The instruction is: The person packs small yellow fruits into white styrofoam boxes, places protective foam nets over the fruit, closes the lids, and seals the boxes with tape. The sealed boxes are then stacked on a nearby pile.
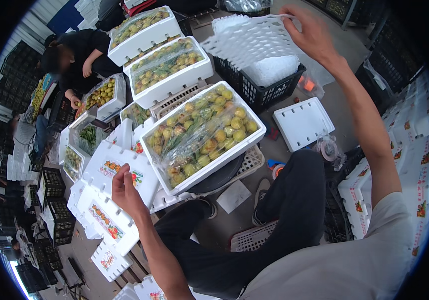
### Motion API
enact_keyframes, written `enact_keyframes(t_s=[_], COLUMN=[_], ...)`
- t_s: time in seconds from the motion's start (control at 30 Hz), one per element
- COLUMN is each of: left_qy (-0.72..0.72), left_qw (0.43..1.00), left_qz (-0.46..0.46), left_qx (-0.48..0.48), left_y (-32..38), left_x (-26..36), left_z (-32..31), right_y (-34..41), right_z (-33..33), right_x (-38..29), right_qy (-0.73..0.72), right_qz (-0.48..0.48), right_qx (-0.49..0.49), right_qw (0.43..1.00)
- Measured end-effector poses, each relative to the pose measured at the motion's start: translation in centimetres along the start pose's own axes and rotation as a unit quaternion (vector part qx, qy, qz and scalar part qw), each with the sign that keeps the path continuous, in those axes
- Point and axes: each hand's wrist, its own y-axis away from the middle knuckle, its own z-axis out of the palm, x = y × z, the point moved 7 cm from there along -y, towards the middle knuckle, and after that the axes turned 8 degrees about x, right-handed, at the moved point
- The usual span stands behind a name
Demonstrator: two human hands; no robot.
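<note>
My right hand [306, 33] pinches the edge of a white foam mesh sheet [254, 39], which is spread above a black plastic crate [254, 88] with more white foam netting [274, 70] inside. My left hand [126, 191] is raised over printed white foam lids, its fingers bent close together; I see nothing in it. Between my arms lies a white foam box [214, 164] full of green-yellow round fruit [220, 135] with leaves, under clear plastic film. It rests tilted on a dark round support [218, 176] above a beige plastic crate [254, 161].
Further filled foam boxes [195, 77] stand ahead. Printed foam lids [105, 221] are piled at left. At right are a plain foam lid [304, 123], tape rolls [327, 148] and stacked printed foam boxes [360, 195]. A co-worker [83, 48] handles fruit at upper left.
</note>
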Motion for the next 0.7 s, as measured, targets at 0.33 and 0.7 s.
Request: enact_keyframes(t_s=[0.33,0.7], left_qy=[-0.038,-0.334], left_qw=[0.925,0.843], left_qz=[0.354,0.395], left_qx=[0.129,-0.144], left_y=[5.0,7.8], left_x=[10.2,6.4], left_z=[1.0,13.6], right_y=[8.1,16.1], right_z=[2.0,7.0], right_x=[-20.6,-20.0], right_qy=[-0.231,-0.255], right_qz=[-0.346,-0.206], right_qx=[-0.07,-0.094], right_qw=[0.907,0.94])
